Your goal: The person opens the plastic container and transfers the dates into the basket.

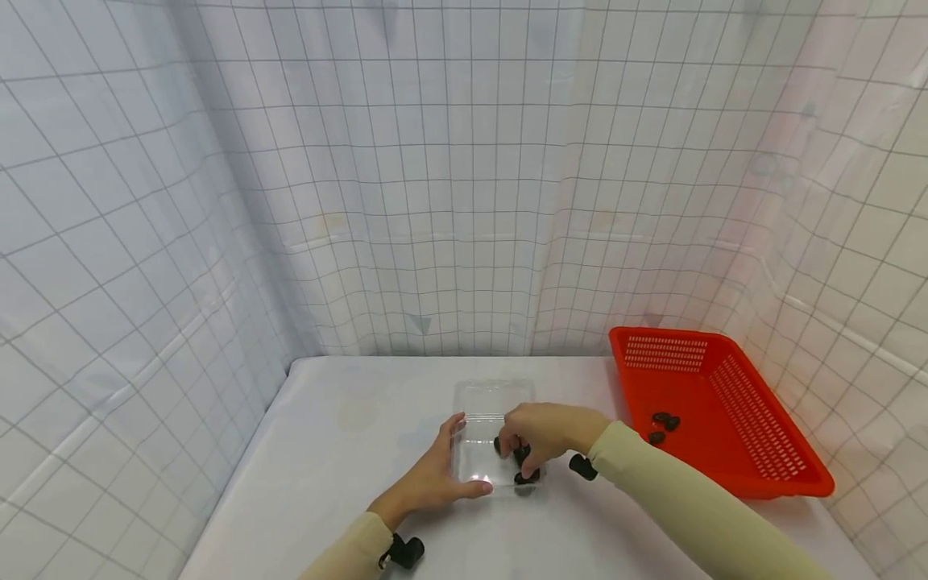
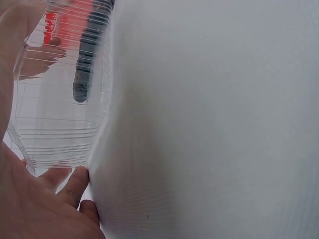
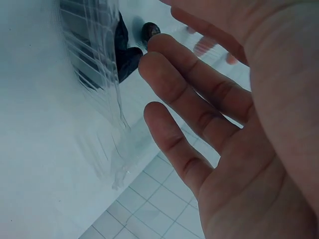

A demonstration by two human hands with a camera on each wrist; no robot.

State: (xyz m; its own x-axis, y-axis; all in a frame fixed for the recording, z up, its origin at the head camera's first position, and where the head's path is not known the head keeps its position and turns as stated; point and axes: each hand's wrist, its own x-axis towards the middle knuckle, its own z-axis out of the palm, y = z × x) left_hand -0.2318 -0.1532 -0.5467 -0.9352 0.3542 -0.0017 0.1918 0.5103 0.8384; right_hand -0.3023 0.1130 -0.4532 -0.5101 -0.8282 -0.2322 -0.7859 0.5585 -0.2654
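Observation:
A clear plastic container (image 1: 477,463) stands on the white table with its lid (image 1: 493,395) folded back. My left hand (image 1: 431,471) grips its left side, thumb at the near wall and fingers at the far left; the left wrist view shows fingers against the ribbed wall (image 2: 55,112). Over the container's right part, my right hand (image 1: 547,431) reaches down, fingers loosely bent and apart. Dark oval pieces (image 1: 527,478) lie in the container beneath it. One dark piece (image 3: 150,31) shows beside the fingertips; no piece appears pinched. The right thumb is mostly hidden in the right wrist view.
To the right stands a red plastic basket (image 1: 725,419) with slotted walls, holding several dark pieces (image 1: 663,422). White sheeting (image 1: 449,177) with a grid pattern hangs behind and on both sides of the white table (image 1: 348,459).

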